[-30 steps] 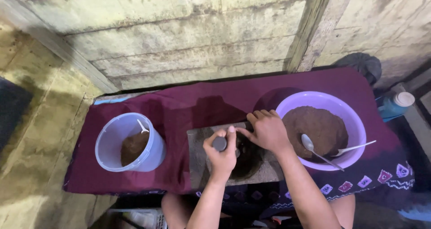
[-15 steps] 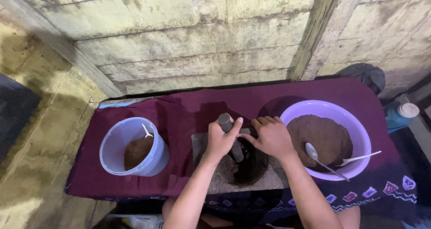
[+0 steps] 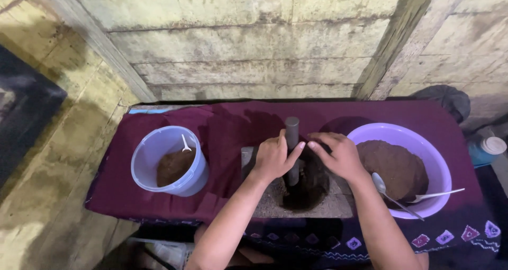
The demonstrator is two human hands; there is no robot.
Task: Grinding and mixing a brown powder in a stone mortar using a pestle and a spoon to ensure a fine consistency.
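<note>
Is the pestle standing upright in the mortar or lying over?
Upright. The grey pestle stands nearly vertical, its lower end down in the stone mortar, with the left hand wrapped around its shaft.

Bare maroon cloth (image 3: 233, 130) lies open between the pale blue bucket (image 3: 168, 161) and the stone mortar (image 3: 301, 196), and along the back by the wall. On the right, the purple basin (image 3: 405, 167) crowds the mortar, seemingly touching it, with two spoons (image 3: 402, 196) jutting over its rim.
</note>
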